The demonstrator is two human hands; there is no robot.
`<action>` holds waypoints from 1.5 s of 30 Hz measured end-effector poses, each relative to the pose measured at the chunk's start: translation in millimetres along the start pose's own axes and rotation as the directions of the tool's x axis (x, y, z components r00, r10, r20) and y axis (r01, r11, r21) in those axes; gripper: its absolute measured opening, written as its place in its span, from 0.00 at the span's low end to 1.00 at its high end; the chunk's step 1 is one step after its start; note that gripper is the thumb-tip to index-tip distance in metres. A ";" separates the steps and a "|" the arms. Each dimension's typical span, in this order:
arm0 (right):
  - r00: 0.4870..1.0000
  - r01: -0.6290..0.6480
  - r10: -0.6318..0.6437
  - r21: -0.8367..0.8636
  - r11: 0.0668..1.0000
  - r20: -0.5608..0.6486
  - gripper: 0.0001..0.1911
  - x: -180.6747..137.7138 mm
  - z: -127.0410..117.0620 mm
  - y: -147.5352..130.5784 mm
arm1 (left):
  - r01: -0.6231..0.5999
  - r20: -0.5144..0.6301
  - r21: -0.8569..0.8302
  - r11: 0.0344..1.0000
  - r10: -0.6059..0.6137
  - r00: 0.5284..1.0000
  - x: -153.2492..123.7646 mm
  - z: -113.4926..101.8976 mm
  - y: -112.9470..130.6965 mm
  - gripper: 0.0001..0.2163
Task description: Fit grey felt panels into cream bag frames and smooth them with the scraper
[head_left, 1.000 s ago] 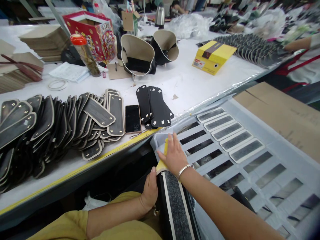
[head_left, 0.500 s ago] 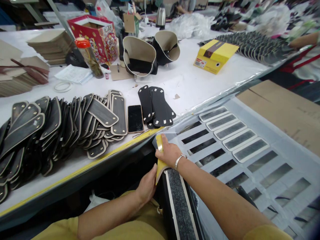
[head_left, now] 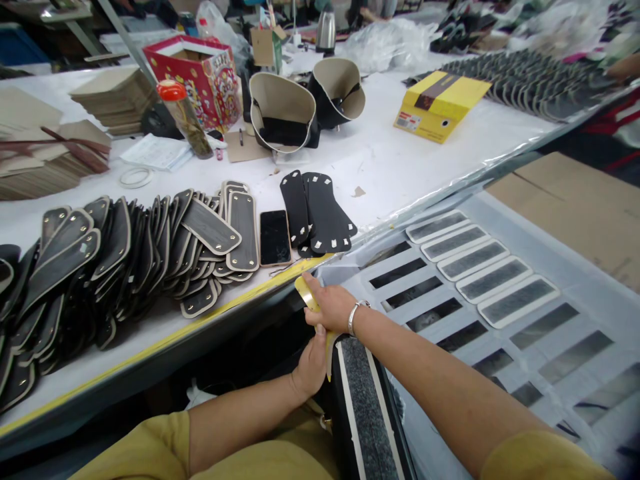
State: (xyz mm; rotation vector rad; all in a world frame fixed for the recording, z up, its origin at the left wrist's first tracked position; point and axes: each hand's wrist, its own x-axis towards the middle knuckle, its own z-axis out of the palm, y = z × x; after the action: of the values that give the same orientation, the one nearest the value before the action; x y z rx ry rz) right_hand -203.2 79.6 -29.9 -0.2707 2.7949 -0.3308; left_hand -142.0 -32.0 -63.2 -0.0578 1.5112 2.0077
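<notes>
My right hand [head_left: 329, 306] is closed on a yellow backing strip [head_left: 306, 294], pinching it up and to the left off the end of a long black piece [head_left: 365, 407] with a grey rough centre and white edge bands. My left hand [head_left: 311, 363] presses against the near end of that black piece, fingers curled around its left edge. The piece lies on my lap, just below the table edge.
On the white table [head_left: 400, 160] lie a pile of black strap pieces [head_left: 125, 247], a phone [head_left: 275, 237], black cut-outs [head_left: 317, 210], a yellow box [head_left: 440, 105] and a red box [head_left: 193, 70]. A white stencil sheet [head_left: 475, 280] with rectangular slots lies at right, over cardboard [head_left: 580, 207].
My right hand closed on the yellow strip and pulled it up and leftward, peeling it from the black piece. My left hand shifted slightly along the piece's end.
</notes>
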 end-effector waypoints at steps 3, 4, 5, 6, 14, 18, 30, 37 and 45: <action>0.999 0.032 -0.032 0.003 0.999 -0.004 0.40 -0.1 -1.1 1.1 | -0.009 -0.042 0.078 0.997 0.012 0.999 0.6 0.0 -11.5 0.13; 0.999 0.035 -0.035 0.004 0.999 -0.002 0.40 -0.4 -1.3 1.6 | -0.009 -0.057 0.092 0.996 0.015 0.998 0.6 -0.3 -15.1 0.13; 0.999 0.041 -0.041 0.006 0.999 0.000 0.41 -0.7 -1.4 2.0 | -0.012 -0.070 0.097 0.995 0.019 0.997 0.6 -0.7 -18.4 0.13; 0.999 0.048 -0.048 0.011 0.999 0.003 0.41 -0.9 -1.5 2.4 | -0.019 -0.080 0.095 0.995 0.026 0.996 0.4 -1.0 -21.0 0.12; 0.996 0.085 -0.084 0.042 0.995 -0.022 0.41 -3.1 0.8 8.1 | -0.089 0.041 0.027 0.996 0.088 0.995 1.5 6.4 -15.2 0.18; 0.996 0.088 -0.088 0.026 0.996 -0.014 0.40 -3.3 0.5 10.5 | -0.116 0.107 -0.014 0.993 0.116 0.987 4.0 10.8 -12.7 0.22; 0.999 0.054 -0.055 -0.062 0.997 0.000 0.40 -7.5 -2.1 17.8 | -0.141 0.205 0.254 0.957 0.089 0.975 8.7 3.8 -16.6 0.22; 0.989 -0.140 0.144 -0.103 0.985 0.039 0.40 -26.9 -7.4 15.0 | -0.078 0.316 0.229 0.970 0.001 0.949 5.3 -4.7 -10.7 0.22; 0.896 -0.443 0.442 -0.009 0.896 -0.036 0.42 -79.4 -24.9 14.2 | -0.049 0.548 0.243 0.969 -0.095 0.831 4.7 -42.6 -2.4 0.34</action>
State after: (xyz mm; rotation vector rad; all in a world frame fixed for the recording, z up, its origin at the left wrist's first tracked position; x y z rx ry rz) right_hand -139.4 115.6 12.0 0.3726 2.7850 -0.2007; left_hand -158.3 -67.1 -81.8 0.5657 1.3397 1.5981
